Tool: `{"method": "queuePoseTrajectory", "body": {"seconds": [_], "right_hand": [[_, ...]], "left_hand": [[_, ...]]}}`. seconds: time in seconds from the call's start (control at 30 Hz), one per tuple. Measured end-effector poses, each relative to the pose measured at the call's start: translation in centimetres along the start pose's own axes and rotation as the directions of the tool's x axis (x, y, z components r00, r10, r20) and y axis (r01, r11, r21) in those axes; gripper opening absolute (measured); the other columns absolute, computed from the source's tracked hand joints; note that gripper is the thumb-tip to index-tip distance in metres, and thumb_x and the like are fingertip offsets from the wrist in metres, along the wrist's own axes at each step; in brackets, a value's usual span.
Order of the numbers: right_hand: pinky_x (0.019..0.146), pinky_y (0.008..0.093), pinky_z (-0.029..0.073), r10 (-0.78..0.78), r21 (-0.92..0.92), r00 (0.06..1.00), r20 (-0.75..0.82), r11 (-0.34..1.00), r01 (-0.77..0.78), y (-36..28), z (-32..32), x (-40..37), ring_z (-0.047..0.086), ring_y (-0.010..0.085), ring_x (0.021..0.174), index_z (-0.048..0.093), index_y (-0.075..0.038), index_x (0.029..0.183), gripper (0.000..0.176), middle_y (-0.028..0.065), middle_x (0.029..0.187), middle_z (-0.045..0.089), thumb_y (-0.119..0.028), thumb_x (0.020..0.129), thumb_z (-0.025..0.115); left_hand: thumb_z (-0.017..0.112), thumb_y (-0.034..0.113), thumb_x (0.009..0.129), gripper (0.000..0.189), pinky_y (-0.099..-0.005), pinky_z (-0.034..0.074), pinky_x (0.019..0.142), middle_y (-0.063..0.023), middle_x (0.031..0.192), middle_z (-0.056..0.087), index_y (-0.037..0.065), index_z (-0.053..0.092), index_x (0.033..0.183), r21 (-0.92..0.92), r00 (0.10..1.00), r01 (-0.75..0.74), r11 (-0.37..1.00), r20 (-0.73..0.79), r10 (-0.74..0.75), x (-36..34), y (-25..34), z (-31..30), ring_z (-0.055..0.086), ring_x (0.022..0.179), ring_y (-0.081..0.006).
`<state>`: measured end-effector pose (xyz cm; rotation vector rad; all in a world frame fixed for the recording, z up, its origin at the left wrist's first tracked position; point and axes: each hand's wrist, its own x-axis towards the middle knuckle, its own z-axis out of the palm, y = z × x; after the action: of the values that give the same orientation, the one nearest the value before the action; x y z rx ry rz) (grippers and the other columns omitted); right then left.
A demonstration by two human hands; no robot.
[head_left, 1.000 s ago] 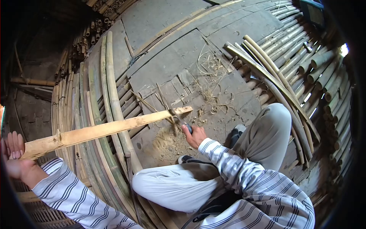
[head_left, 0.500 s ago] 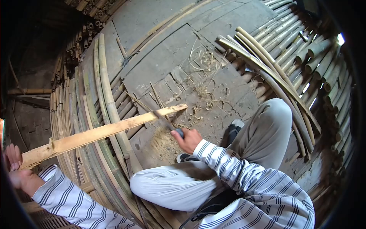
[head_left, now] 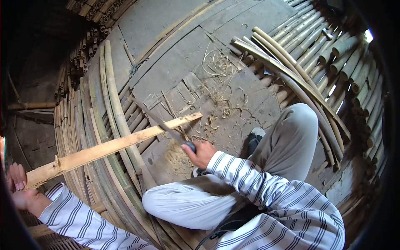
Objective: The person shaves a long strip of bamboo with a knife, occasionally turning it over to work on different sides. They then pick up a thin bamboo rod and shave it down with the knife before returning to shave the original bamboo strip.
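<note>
A long split bamboo strip (head_left: pixel 104 151), pale on its upper face, slants from the lower left up toward the middle of the head view. My left hand (head_left: pixel 21 187) is closed around its near end at the left edge, partly lost in the dark border. My right hand (head_left: pixel 202 155) grips the dark handle of a knife (head_left: pixel 168 131). The long blade lies across the strip near its far end, and it looks in contact there. A knot (head_left: pixel 57 163) sticks up on the strip close to my left hand.
Bamboo poles (head_left: pixel 112 96) lie under the strip on the left. Curled shavings (head_left: pixel 221 100) and sawdust (head_left: pixel 175 155) litter the floor boards. Long bamboo pieces (head_left: pixel 291 79) rest at right beside stacked bamboo poles (head_left: pixel 360 79). My bent knees (head_left: pixel 183 204) are close below the knife.
The knife and my right hand have shifted slightly left along the strip, back from its far end. My left hand keeps its hold. The view has moved a little.
</note>
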<state>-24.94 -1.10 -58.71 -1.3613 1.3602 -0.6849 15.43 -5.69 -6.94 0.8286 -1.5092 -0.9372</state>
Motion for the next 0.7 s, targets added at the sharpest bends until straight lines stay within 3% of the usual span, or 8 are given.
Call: {"method": "queuePoseTrajectory", "body": {"seconds": [0.03, 0.07, 0.17, 0.3, 0.4, 0.5, 0.63, 0.7], "right_hand": [[0.062, 0.0516, 0.055, -0.071, 0.028, 0.997, -0.025, 0.997, 0.071, -1.2, 0.1, -0.4, 0.066, 0.0456, 0.062, 0.065, 0.002, 0.091, 0.062, 0.0258, 0.060, 0.062, -0.057, 0.093, 0.048], [0.060, 0.0516, 0.055, -0.136, 0.057, 0.989, -0.051, 0.989, 0.139, -2.0, 0.2, -0.9, 0.065, 0.0452, 0.060, 0.064, 0.003, 0.089, 0.060, 0.0246, 0.057, 0.060, -0.056, 0.094, 0.049], [0.057, 0.0504, 0.054, -0.197, 0.125, 0.980, 0.001, 0.973, 0.195, -3.9, -0.5, -1.7, 0.064, 0.0447, 0.056, 0.061, 0.004, 0.082, 0.059, 0.0236, 0.054, 0.059, -0.053, 0.094, 0.051], [0.055, 0.0496, 0.054, -0.199, 0.141, 0.980, 0.015, 0.971, 0.195, -4.1, -0.6, -1.8, 0.063, 0.0443, 0.053, 0.060, 0.005, 0.080, 0.059, 0.0230, 0.052, 0.057, -0.052, 0.095, 0.051], [0.046, 0.0454, 0.050, -0.254, 0.142, 0.967, -0.028, 0.956, 0.256, -4.4, -0.7, -1.7, 0.060, 0.0372, 0.044, 0.061, 0.002, 0.077, 0.052, 0.0179, 0.047, 0.054, -0.045, 0.095, 0.055], [0.063, 0.0498, 0.055, -0.073, 0.021, 0.990, 0.120, 0.997, 0.071, -2.8, -0.8, -0.7, 0.067, 0.0440, 0.063, 0.064, 0.003, 0.091, 0.063, 0.0255, 0.062, 0.062, -0.058, 0.094, 0.047], [0.079, 0.0495, 0.054, 0.301, -0.135, 0.953, 0.034, 0.946, -0.294, 5.5, 1.0, 2.7, 0.068, 0.0438, 0.087, 0.070, 0.001, 0.100, 0.071, 0.0284, 0.086, 0.068, -0.063, 0.092, 0.042], [0.079, 0.0494, 0.054, 0.306, -0.171, 0.952, 0.015, 0.939, -0.299, 4.6, 0.0, 2.8, 0.068, 0.0440, 0.087, 0.071, 0.000, 0.098, 0.070, 0.0282, 0.086, 0.068, -0.063, 0.092, 0.042]], "left_hand": [[0.046, 0.013, 0.088, 0.051, -0.0578, 0.043, 0.104, -0.0403, 0.131, 0.044, -0.020, 0.038, 0.127, -0.046, 1.000, 0.001, 0.999, 0.020, 0.000, 0.0, 0.0, -0.1, 0.049, 0.121, -0.0503], [0.047, 0.014, 0.087, 0.050, -0.0563, 0.042, 0.101, -0.0386, 0.128, 0.043, -0.018, 0.038, 0.124, -0.015, 0.998, -0.040, 0.999, -0.042, 0.040, 0.0, -0.5, 1.1, 0.048, 0.118, -0.0486], [0.048, 0.018, 0.084, 0.046, -0.0518, 0.040, 0.093, -0.0332, 0.118, 0.041, -0.014, 0.037, 0.116, 0.148, 0.958, -0.125, 0.981, -0.239, 0.159, -0.1, -2.6, 5.8, 0.045, 0.108, -0.0435], [0.051, 0.023, 0.081, 0.041, -0.0457, 0.036, 0.083, -0.0261, 0.104, 0.039, -0.008, 0.036, 0.104, 0.268, 0.896, -0.158, 0.950, -0.366, 0.252, -0.3, -3.6, 8.3, 0.041, 0.095, -0.0366], [0.052, 0.027, 0.079, 0.039, -0.0412, 0.034, 0.075, -0.0208, 0.094, 0.037, -0.004, 0.035, 0.096, 0.334, 0.855, -0.157, 0.929, -0.425, 0.298, -0.4, -4.0, 9.6, 0.039, 0.085, -0.0315], [0.054, 0.031, 0.076, 0.037, -0.0367, 0.031, 0.067, -0.0155, 0.084, 0.035, 0.001, 0.035, 0.087, 0.366, 0.823, -0.154, 0.918, -0.467, 0.324, -0.1, -4.7, 11.1, 0.036, 0.075, -0.0263], [0.056, 0.036, 0.073, 0.037, -0.0306, 0.028, 0.056, -0.0084, 0.070, 0.032, 0.007, 0.033, 0.076, 0.323, 0.828, -0.166, 0.932, -0.468, 0.310, 0.1, -4.1, 11.8, 0.032, 0.062, -0.0194], [0.057, 0.038, 0.071, 0.038, -0.0276, 0.026, 0.051, -0.0049, 0.063, 0.031, 0.009, 0.033, 0.070, 0.237, 0.872, -0.160, 0.958, -0.421, 0.249, -0.7, -4.1, 11.6, 0.031, 0.055, -0.0160]]}}
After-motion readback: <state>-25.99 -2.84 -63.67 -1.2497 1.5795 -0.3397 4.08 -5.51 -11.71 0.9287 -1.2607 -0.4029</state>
